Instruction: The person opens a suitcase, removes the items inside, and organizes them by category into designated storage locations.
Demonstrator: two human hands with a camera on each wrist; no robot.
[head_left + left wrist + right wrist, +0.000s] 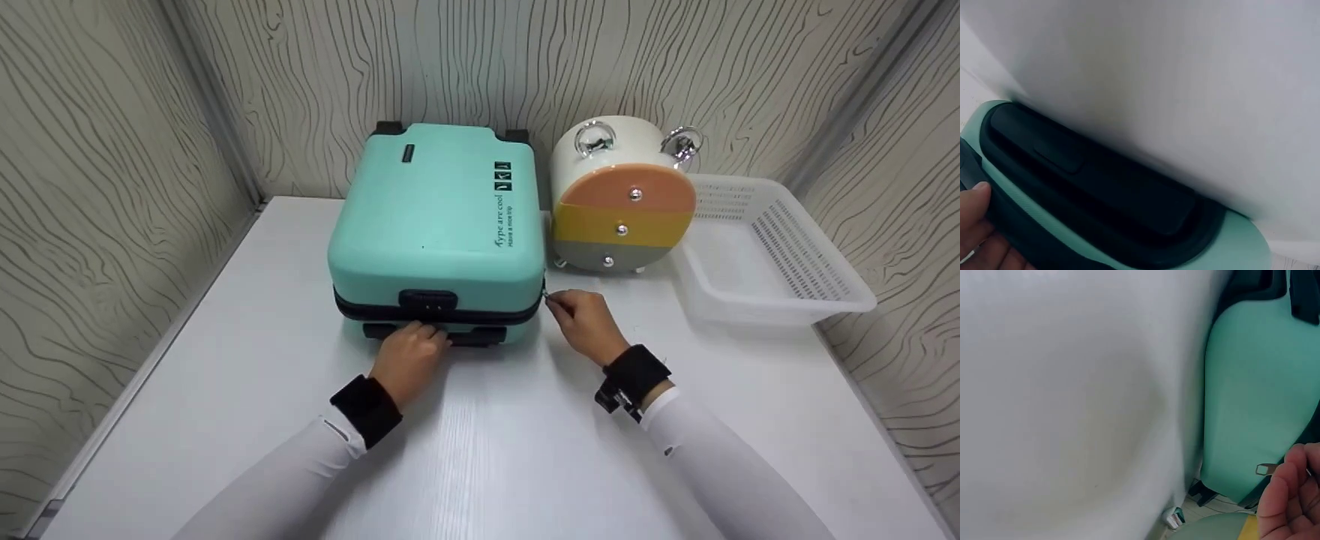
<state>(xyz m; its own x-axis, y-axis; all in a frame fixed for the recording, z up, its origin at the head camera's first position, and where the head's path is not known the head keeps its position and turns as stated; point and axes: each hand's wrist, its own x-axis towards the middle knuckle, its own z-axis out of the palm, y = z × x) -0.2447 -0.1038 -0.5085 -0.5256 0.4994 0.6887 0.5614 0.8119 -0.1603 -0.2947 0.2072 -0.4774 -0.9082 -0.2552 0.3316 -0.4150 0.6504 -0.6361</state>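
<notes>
Teal suitcase (435, 214) | left hand (409, 360) holds seam (487, 316) | right hand (589, 322) pinches zipper pull (1266, 469)

Bare table (472, 457) spreads wide in front of teal suitcase (442, 217); only two forearms cross it. Left side roomy as far as left wall (97, 187). Behind suitcase, back wall (322, 82) stands close. Left hand (409, 360) blocks middle of suitcase's front, right hand (589, 326) its right front corner. Narrow slot between suitcase and striped drawer box (624, 214). White basket (787, 304) crowds far right; reachable from above.
</notes>
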